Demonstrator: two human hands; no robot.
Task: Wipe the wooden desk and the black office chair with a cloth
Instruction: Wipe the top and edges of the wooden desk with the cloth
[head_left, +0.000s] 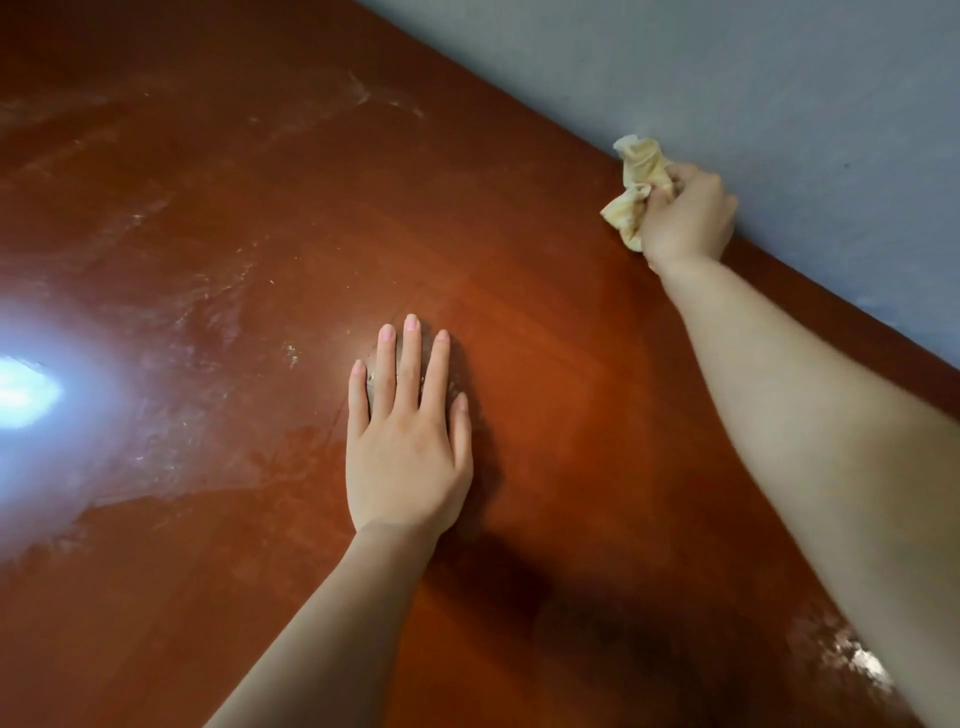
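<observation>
The reddish-brown wooden desk (545, 395) fills most of the view, glossy, with pale dusty smears across its left half. My right hand (688, 215) grips a crumpled yellow cloth (636, 189) at the desk's far edge, where the top meets the wall. My left hand (408, 441) lies flat on the middle of the desk, fingers straight and slightly spread, holding nothing. The black office chair is out of sight.
A grey-blue wall (753, 93) runs along the desk's far edge, diagonally from top centre to right. A bright light glare (23, 387) reflects off the desk at the left. Another dusty patch (852, 660) shows at the lower right beside my right forearm.
</observation>
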